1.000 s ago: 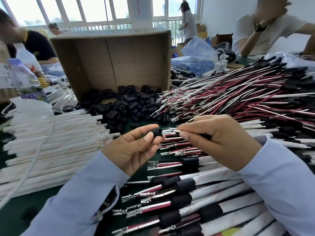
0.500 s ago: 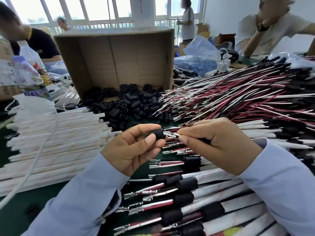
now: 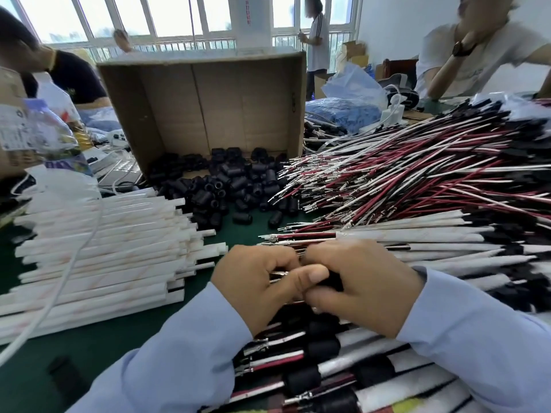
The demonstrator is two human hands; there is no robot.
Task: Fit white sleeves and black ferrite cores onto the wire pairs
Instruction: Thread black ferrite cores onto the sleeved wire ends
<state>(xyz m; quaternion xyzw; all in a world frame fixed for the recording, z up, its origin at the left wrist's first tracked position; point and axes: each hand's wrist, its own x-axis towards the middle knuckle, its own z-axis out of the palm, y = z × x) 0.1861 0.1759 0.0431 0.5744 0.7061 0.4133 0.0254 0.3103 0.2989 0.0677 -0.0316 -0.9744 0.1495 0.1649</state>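
The left hand [image 3: 256,290] pinches the metal tips of one wire pair [image 3: 278,274]. Touching it, the right hand [image 3: 366,287] curls round one black ferrite core [image 3: 331,282], mostly hidden. Farther off, one cardboard box [image 3: 208,99] has loose cores [image 3: 232,186] at its mouth, too many to count.

Hands meet at ctr of table [image 3: 89,347]: left hand [image 3: 256,284] touching right hand [image 3: 366,284], one wire pair [image 3: 278,274] pinched btwn them. Sleeves [image 3: 98,251] stacked at 9, a cable [image 3: 74,263] lying across them. Box [image 3: 208,108] on its side at 12, ferrite cores [image 3: 229,186] spilling from its mouth. Loose wire heap [image 3: 402,180] at 2. Fitted pairs [image 3: 328,371] at 5, under rt wrist. Bottle [image 3: 44,138] at 10, behind sleeves.
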